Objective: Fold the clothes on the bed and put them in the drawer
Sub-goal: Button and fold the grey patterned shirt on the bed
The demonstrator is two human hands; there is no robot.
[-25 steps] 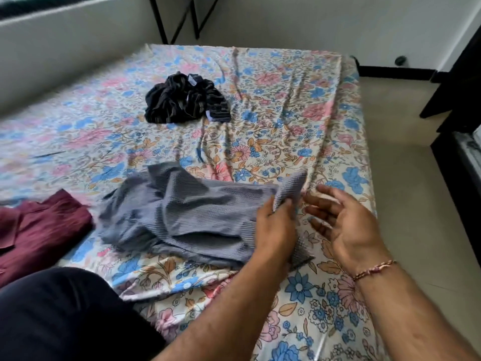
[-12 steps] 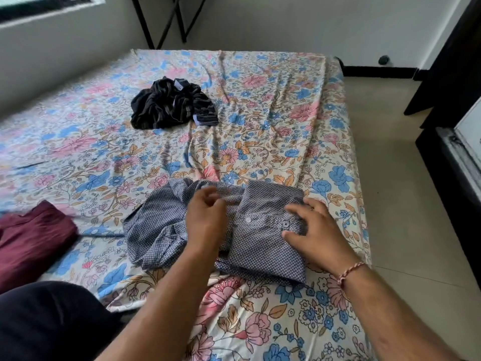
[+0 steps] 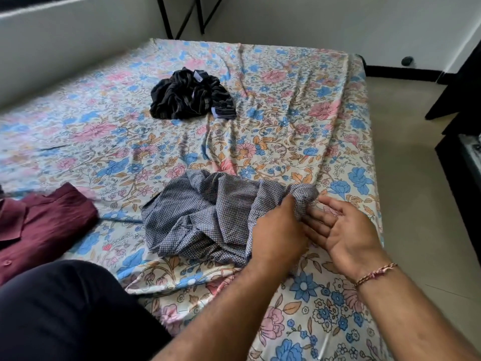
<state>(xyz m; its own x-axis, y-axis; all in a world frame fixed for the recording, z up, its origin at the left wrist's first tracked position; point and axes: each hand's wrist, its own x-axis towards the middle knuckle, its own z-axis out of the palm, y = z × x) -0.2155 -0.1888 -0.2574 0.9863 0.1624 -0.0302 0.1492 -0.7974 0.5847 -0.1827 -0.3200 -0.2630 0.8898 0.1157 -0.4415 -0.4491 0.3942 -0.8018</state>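
A blue-grey checked shirt (image 3: pixel 205 214) lies rumpled on the flowered bed (image 3: pixel 286 131) near its right front edge. My left hand (image 3: pixel 278 230) grips a bunched fold of that shirt at its right end. Just to the right, my right hand (image 3: pixel 343 230) is held palm up with straight fingers, fingertips close to the gripped fold. A maroon shirt (image 3: pixel 39 225) lies folded at the left edge. Farther back in the middle of the bed sits a crumpled black striped garment (image 3: pixel 187 97).
My dark-trousered knee (image 3: pixel 65 313) fills the lower left. Tiled floor (image 3: pixel 416 199) runs along the bed's right side, with dark furniture (image 3: pixel 460 152) at the far right. A black metal frame (image 3: pixel 182 14) stands by the wall behind the bed.
The shirt, half folded flat under both hands half a second ago, is now rumpled. My left hand moved right and gripped its end; my right hand lifted off and turned palm up.
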